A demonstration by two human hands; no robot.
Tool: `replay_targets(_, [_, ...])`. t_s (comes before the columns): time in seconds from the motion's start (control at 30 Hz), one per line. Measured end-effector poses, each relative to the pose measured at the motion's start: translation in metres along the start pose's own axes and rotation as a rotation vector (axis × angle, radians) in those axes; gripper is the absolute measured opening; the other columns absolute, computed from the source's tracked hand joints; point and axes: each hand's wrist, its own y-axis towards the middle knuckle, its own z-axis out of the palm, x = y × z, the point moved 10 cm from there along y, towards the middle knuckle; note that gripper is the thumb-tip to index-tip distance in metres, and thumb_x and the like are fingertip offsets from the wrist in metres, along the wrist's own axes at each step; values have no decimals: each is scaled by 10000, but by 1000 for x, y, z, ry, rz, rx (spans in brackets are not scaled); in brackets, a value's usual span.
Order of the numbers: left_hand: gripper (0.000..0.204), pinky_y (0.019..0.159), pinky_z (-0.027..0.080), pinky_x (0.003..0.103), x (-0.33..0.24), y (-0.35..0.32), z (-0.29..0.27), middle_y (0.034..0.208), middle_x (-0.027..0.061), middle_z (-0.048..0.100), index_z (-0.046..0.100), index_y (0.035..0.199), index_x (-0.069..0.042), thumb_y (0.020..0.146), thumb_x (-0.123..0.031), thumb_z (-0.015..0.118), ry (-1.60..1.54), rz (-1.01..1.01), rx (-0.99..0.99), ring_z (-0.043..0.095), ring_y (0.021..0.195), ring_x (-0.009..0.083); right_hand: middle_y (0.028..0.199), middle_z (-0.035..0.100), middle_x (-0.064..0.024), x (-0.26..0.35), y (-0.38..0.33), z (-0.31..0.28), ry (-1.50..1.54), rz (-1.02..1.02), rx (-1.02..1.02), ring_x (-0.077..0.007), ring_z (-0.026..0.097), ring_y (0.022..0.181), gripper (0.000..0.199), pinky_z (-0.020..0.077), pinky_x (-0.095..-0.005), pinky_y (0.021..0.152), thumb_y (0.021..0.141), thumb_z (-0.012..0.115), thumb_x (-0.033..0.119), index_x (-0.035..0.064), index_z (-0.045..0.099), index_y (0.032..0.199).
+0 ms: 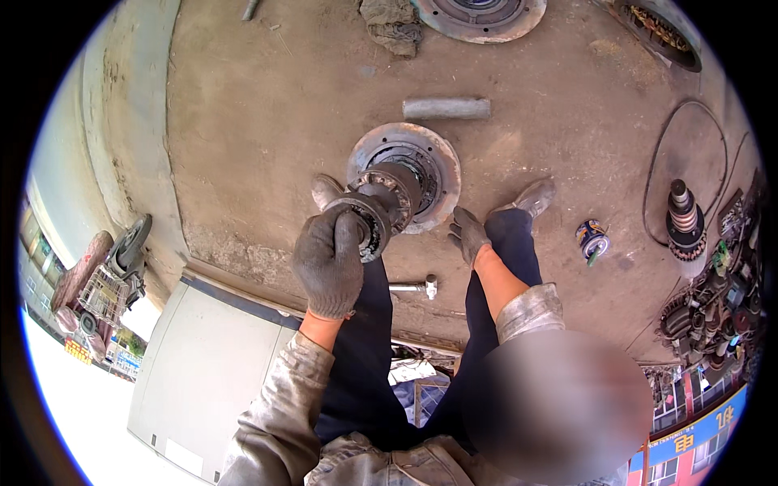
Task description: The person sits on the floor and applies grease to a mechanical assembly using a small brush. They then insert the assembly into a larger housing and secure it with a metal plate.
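My left hand [328,263], in a dark work glove, is closed on the edge of a greasy bearing ring [374,217]. That ring sits by a thick dark cylindrical hub [397,188] with a toothed or roller-like rim; whether they are joined I cannot tell. Behind and below them lies a round metal flange [444,158] with bolt holes and a greasy centre, on the floor between my feet. To its lower right hovers my right hand [468,235], gloved too, fingers apart and holding nothing, close to my right leg. A hammer [430,287] lies between my legs.
Beyond the flange lies a grey metal bar [446,108]. Farther off are a crumpled rag [391,24] and another flange [486,31]. On the right stand a tin can [594,241] and a ridged shaft [686,223], beside a cable loop and heaped metal parts [713,320].
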Motion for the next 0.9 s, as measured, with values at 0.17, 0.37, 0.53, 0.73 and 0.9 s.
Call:
replay_targets(0.17, [168, 814, 558, 301, 14, -7, 17, 996, 93, 742, 735, 1089, 41, 1035, -90, 644, -9, 67, -68, 674, 886, 141, 1360, 629, -23, -15, 40, 27, 227, -60, 54, -206, 608, 1226, 460, 500, -405, 1045, 1064, 621, 409, 160, 534, 1441])
replay_targets(0.37, [191, 804, 554, 282, 3, -8, 50, 944, 61, 737, 735, 1107, 40, 1043, -120, 653, 2, -107, -170, 662, 866, 119, 1303, 662, -57, 8, 53, -10, 370, -99, 113, -218, 646, 1166, 451, 521, -370, 1001, 1040, 678, 276, 50, 558, 1411])
replay_targets(0.53, [201, 798, 550, 290, -15, 6, 65, 921, 61, 735, 737, 1104, 39, 1046, -131, 646, 43, -135, -180, 659, 848, 123, 1272, 677, -68, 39, 55, -14, 386, -60, 138, -212, 653, 1132, 424, 520, -356, 985, 1037, 683, 235, 20, 582, 1388])
replay_targets(0.73, [206, 779, 563, 297, -15, 6, 93, 899, 76, 736, 708, 1120, 40, 1062, -133, 612, 10, -156, -77, 667, 830, 127, 1174, 687, -55, -1, 104, -37, 214, -57, -86, -183, 628, 1049, 439, 498, -358, 919, 1005, 728, 306, 43, 596, 1331])
replay_targets(0.9, [207, 751, 567, 290, 4, 32, 108, 886, 87, 733, 691, 1136, 46, 1064, -130, 609, -107, -129, 4, 672, 808, 126, 1066, 689, -118, 57, 84, -32, 195, -181, -271, -233, 600, 954, 398, 474, -395, 882, 975, 740, 286, -22, 630, 1203])
